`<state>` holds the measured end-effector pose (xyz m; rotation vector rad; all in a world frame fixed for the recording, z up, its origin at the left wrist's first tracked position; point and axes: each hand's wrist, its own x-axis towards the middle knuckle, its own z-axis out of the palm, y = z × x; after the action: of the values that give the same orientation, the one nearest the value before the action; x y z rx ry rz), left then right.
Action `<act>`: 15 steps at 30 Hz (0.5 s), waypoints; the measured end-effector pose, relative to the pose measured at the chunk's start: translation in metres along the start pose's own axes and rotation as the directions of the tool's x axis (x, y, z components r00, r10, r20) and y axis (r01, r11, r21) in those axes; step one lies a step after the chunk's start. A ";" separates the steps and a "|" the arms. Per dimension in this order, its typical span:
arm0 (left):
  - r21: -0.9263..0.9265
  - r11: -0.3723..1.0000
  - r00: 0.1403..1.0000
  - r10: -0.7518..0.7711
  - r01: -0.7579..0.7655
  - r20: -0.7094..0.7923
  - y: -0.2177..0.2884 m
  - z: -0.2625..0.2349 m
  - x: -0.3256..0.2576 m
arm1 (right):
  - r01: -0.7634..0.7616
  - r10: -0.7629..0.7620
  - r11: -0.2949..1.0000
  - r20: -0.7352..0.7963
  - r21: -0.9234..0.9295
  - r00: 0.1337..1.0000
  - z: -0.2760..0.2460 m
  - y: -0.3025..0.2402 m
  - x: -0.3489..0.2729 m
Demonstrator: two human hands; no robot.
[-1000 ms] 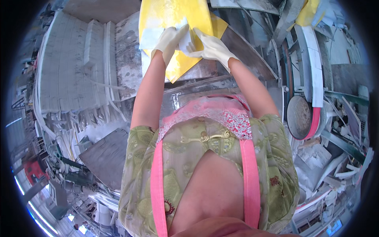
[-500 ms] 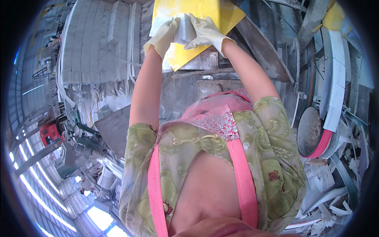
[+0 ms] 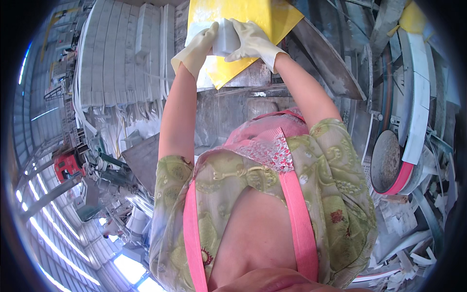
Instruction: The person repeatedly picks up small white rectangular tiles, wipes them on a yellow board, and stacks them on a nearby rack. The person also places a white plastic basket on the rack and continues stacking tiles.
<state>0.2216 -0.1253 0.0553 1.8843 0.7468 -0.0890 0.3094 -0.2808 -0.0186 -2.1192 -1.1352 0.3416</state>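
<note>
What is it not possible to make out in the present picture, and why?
Head view: white block, sides partly covered by left hand and right hand.
Head view: yellow sheet, far end cut off by the top edge.
Head view: red object, too small for detail.

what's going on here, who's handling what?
A person in pale gloves has a pale block between both hands, over a yellow sheet. The left hand is at the block's left side, the right hand at its right side; how firmly either grips isn't clear. A stack of long, pale grey pieces stands to the left, and a round, shallow pan-like thing is off to the right.
</note>
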 end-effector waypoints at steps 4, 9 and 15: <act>0.139 0.990 0.999 0.023 -0.029 0.045 -0.017 0.001 0.018 | -0.040 0.042 0.996 0.023 -0.077 0.999 0.001 0.000 0.004; 0.804 0.421 0.879 0.410 -0.420 0.244 -0.054 -0.001 0.040 | 0.119 -0.118 0.993 -0.007 0.002 0.993 0.002 -0.003 -0.016; 0.728 0.665 0.945 0.317 -0.163 -0.078 -0.047 0.018 0.043 | 0.072 -0.122 0.988 -0.405 -0.137 0.906 -0.072 0.039 -0.132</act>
<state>0.2360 -0.1095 -0.0071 2.7756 0.6250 -0.0186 0.2942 -0.4349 -0.0058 -2.0927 -1.0208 -0.2222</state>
